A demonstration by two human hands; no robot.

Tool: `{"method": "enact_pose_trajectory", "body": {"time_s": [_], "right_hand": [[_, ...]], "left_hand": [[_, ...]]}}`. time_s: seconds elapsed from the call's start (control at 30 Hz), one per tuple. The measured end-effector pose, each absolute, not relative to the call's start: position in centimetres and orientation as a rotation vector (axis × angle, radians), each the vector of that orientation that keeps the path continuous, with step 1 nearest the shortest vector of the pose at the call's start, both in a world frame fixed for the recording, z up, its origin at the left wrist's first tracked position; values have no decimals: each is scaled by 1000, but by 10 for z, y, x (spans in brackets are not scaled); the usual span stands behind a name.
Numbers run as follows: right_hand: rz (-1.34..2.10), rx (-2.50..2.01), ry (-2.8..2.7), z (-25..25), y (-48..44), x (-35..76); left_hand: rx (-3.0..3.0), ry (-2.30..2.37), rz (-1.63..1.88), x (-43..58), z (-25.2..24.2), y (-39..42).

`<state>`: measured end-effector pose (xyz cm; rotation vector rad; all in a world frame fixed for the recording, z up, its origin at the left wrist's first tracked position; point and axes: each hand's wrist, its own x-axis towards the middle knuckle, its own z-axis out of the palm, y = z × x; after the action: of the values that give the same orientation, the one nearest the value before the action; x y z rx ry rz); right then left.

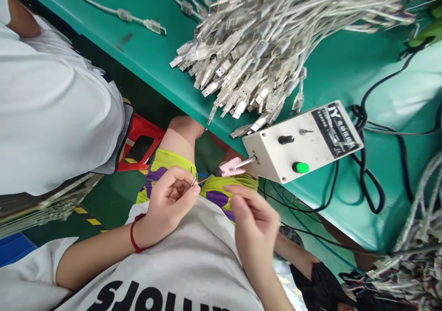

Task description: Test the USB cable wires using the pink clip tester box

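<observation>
My left hand, with a red string on its wrist, pinches the ends of thin wires between thumb and forefinger. These wires run to the dark tip of a pink clip, which sits on the metal shaft of a white box with a green button and a black knob. Right of the wires and below the clip is my right hand. Its thumb and forefinger are slightly apart, nothing visible between them, and the other fingers are curled.
A large pile of clear USB cables covers the green table. One loose cable lies at upper left. Black cords trail right of the box. A person in white sits at left by a red stool. More cables lie lower right.
</observation>
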<state>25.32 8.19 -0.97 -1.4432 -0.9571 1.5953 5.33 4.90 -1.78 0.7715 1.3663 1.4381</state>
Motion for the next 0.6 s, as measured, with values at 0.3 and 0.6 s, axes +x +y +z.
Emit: {"method": "enact_pose_trajectory", "body": {"time_s": [0.3,0.6], "right_hand": [[1998,-1179,-659,-17,85,207],[2006,-1188,-655,-16,85,204]], "left_hand": [[899,1241,1252,54,-12,43],[932,1081,1327,49,-26,42]]}}
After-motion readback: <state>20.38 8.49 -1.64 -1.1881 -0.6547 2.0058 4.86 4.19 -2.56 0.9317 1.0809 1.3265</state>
